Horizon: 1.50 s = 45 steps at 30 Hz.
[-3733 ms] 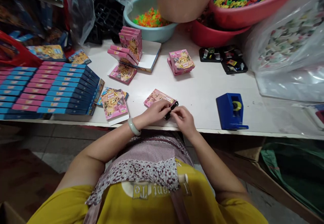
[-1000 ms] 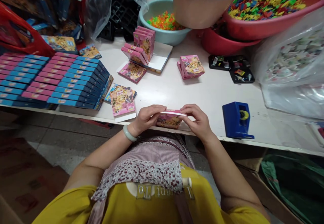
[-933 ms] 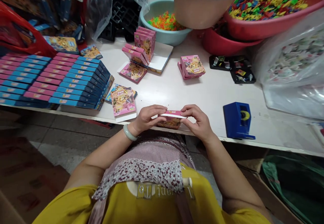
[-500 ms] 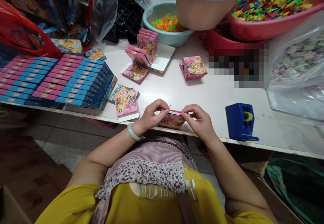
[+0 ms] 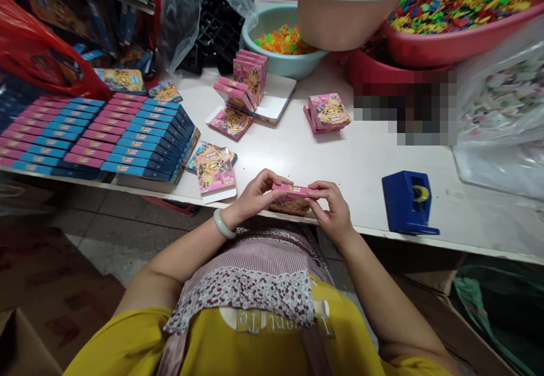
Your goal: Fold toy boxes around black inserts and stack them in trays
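Observation:
A small pink printed box [image 5: 289, 205] stands on edge at the table's front, its pink top flap folded down over the opening. My left hand [image 5: 258, 193] grips its left end, thumb and fingers at the top edge. At the other end my right hand [image 5: 330, 205] pinches the top corner. To the left of my left hand lies a pink box with a white open flap [image 5: 215, 171], resting partly on a blue box [image 5: 199, 158]. Further back is a small stack of pink boxes [image 5: 327, 112].
Rows of pink and blue boxes [image 5: 144, 138] fill the table's left. More pink boxes [image 5: 250, 76] stand near a teal basin [image 5: 280, 65]. A beige basin [image 5: 340, 22] and a red basin [image 5: 463, 45] hold plastic bits. A blue tape dispenser [image 5: 406, 203] sits right.
The box's top flap has gone from raised, with a white edge showing, to folded down with its pink printed face visible. Both hands stay at its ends. The view has shifted slightly.

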Tool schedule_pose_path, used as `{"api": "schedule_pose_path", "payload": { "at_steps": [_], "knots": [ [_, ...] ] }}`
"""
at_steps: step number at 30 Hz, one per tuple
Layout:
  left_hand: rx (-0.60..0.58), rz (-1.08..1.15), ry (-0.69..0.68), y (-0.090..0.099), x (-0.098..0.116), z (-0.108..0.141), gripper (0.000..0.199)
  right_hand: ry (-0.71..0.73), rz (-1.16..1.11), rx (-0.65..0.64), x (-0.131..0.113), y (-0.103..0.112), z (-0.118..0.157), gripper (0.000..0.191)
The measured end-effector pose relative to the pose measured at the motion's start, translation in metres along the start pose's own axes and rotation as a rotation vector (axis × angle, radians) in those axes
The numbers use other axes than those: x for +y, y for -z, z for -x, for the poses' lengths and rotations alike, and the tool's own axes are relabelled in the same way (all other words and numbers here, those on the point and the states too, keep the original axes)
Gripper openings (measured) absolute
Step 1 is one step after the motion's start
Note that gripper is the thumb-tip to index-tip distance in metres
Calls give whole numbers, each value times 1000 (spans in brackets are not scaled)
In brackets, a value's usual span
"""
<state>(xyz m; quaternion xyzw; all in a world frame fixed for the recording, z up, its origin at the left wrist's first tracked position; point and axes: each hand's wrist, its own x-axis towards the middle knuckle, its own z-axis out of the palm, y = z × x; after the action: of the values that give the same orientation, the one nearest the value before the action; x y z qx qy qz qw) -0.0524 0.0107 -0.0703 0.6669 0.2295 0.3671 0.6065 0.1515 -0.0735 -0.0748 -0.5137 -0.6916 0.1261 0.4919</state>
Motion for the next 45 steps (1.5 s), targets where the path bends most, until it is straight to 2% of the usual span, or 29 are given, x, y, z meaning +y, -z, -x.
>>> {"api": "schedule_pose_path", "payload": {
  "at_steps": [3,6,11,14,16,17,19,22,24,26,28,30,32,34,36,40,42,45],
  "knots": [
    [69,107,87,-6,-1,-2,23,-11,-15,43,-3,-2,1,17],
    [77,103,93,-5,-3,0,24,-23,-34,86,-4,-5,3,19],
    [63,-142,-83,10,-4,3,21,-59,-73,117,-1,-13,5,19],
    [-29,-284,-204,19,2,1,17,-109,-137,130,-4,-18,5,18],
    [-77,-312,-254,20,5,-4,17,-175,-192,105,-6,-15,8,25],
    [-63,-318,-273,19,6,-7,18,-217,-213,90,-6,-10,11,31],
    [20,-317,-312,12,6,-12,21,-301,-195,91,-4,10,21,40],
    [119,-369,-370,-2,-2,-19,27,-422,71,192,3,60,44,25],
    [107,-464,-439,-8,-7,-22,29,-526,344,279,6,100,63,21],
    [79,-570,-510,-8,-11,-25,30,-654,600,313,8,135,79,25],
    [58,-648,-549,-5,-11,-28,31,-782,776,265,12,159,87,28],
    [50,-696,-561,-1,-9,-30,30,-885,845,202,19,171,87,27],
    [32,-724,-560,1,-6,-31,31,-946,799,173,27,174,84,24],
    [13,-742,-566,1,-4,-31,32,-947,667,206,36,173,83,22],
    [11,-754,-577,0,-4,-31,34,-919,448,327,43,169,87,23],
    [27,-761,-579,0,-6,-31,33,-927,18,627,50,154,106,41],
    [34,-751,-560,1,-5,-30,31,-935,-44,691,49,146,113,43],
    [23,-741,-508,2,-4,-30,33,-902,67,669,48,143,117,38]
  ]
}}
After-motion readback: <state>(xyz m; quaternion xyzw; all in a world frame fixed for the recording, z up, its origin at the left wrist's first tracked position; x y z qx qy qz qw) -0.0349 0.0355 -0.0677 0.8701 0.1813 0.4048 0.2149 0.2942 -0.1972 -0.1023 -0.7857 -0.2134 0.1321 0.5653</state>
